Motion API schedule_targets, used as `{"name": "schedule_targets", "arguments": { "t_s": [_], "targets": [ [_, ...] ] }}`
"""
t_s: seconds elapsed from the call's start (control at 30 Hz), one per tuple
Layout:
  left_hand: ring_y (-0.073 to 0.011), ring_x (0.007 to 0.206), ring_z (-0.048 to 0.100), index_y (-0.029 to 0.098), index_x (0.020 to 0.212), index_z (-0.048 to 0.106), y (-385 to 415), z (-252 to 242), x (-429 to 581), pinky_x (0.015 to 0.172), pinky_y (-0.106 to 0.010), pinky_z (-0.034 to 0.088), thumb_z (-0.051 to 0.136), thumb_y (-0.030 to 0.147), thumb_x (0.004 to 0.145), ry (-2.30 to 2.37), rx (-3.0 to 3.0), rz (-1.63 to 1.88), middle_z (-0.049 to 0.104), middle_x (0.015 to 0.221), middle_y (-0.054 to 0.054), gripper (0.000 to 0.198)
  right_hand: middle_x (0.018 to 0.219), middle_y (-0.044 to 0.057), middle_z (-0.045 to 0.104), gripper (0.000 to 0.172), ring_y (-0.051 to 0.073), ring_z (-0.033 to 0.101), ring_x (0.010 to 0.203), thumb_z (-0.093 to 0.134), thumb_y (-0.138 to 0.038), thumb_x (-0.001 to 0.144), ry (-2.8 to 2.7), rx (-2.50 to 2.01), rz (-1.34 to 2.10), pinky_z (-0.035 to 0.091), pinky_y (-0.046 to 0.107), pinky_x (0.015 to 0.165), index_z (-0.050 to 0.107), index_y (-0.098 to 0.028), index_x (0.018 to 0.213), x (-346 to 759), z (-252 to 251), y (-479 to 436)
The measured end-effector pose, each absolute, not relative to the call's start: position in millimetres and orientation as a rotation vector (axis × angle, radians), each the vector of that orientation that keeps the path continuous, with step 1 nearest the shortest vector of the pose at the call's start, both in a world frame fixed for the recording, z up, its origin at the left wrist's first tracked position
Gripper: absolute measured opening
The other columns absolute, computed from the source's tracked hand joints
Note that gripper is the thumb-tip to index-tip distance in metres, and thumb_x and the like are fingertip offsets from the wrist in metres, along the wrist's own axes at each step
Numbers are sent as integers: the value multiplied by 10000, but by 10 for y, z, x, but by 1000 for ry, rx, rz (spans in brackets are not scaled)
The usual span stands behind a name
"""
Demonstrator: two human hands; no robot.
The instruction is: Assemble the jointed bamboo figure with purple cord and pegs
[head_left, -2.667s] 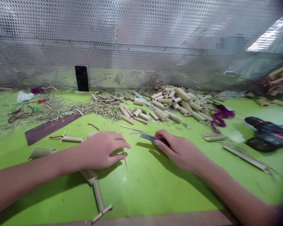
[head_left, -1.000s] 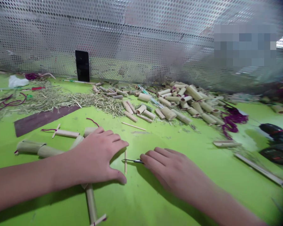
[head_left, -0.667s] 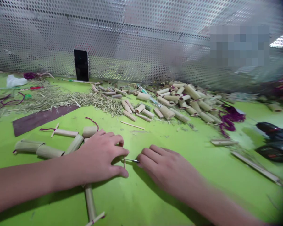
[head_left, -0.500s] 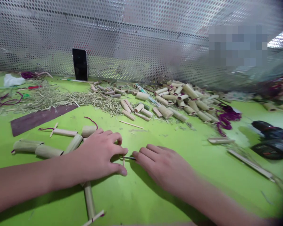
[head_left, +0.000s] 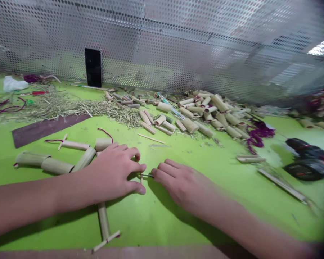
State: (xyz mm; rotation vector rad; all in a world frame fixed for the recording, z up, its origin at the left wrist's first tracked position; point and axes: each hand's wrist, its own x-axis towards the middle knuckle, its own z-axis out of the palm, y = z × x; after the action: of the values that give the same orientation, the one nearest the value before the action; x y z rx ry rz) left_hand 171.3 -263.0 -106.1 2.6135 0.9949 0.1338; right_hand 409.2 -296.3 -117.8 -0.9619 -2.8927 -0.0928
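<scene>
Stick [head_left: 142, 180] in left hand [head_left: 116, 172], right hand [head_left: 182, 183] palm-down

Slim, bare forearms [head_left: 40, 194] meet a bare left hand [head_left: 116, 174] and bare right hand [head_left: 179, 183], their fingers [head_left: 137, 167] slender with rounded tips.

- Bright green worktop [head_left: 140, 223], littered from side to side.
- Heaped toward the back: pale cut bamboo tubes [head_left: 218, 103], beside a low drift of shavings [head_left: 108, 108].
- Standing upright at the rear: a dark phone [head_left: 93, 67].
- Lying at left: a flat brown strip [head_left: 48, 128], near bamboo pieces [head_left: 56, 165] with purple string [head_left: 52, 140].
- Resting at right: a black power drill [head_left: 307, 169], near tangled purple cord [head_left: 260, 131] and a long split stick [head_left: 282, 185].
</scene>
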Motion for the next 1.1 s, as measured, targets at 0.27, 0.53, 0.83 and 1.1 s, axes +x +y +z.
{"name": "schedule_targets", "arguments": {
  "t_s": [0.27, 0.53, 0.83, 1.1],
  "targets": [
    [-298, 1082, 660, 281, 1125, 786, -2633, -1047, 1682, 920, -437, 455, 738, 561, 863, 1012, 2602, 149, 720, 1215, -49, 386, 870, 42, 643, 152, 184, 560, 768, 560, -23, 932, -2924, -986, -61, 431, 311, 682, 619, -156, 976, 4007, -1152, -2970],
    [-310, 1110, 649, 263, 1137, 776, -2606, -1044, 1638, 936, -451, 438, 731, 589, 861, 989, 2634, 145, 728, 1242, -56, 430, 907, 55, 660, 143, 190, 579, 784, 594, -26, 919, -2947, -976, -66, 446, 318, 683, 620, -153, 979, 3869, -1144, -2936],
    [-295, 1128, 627, 305, 1122, 777, -2579, -1058, 1621, 905, -418, 392, 691, 647, 869, 979, 2639, 120, 705, 1245, -45, 434, 864, 42, 648, 175, 200, 571, 764, 586, -12, 896, -2912, -971, -177, 427, 321, 676, 617, -161, 984, 4001, -1197, -2955],
    [-296, 1137, 638, 267, 1152, 764, -2589, -1014, 1667, 888, -401, 402, 699, 632, 872, 1008, 2633, 23, 715, 1262, -55, 464, 870, 38, 651, 196, 186, 566, 757, 592, 15, 880, -2912, -998, -22, 430, 309, 674, 623, -162, 958, 3958, -1140, -2954]
  ]
}}
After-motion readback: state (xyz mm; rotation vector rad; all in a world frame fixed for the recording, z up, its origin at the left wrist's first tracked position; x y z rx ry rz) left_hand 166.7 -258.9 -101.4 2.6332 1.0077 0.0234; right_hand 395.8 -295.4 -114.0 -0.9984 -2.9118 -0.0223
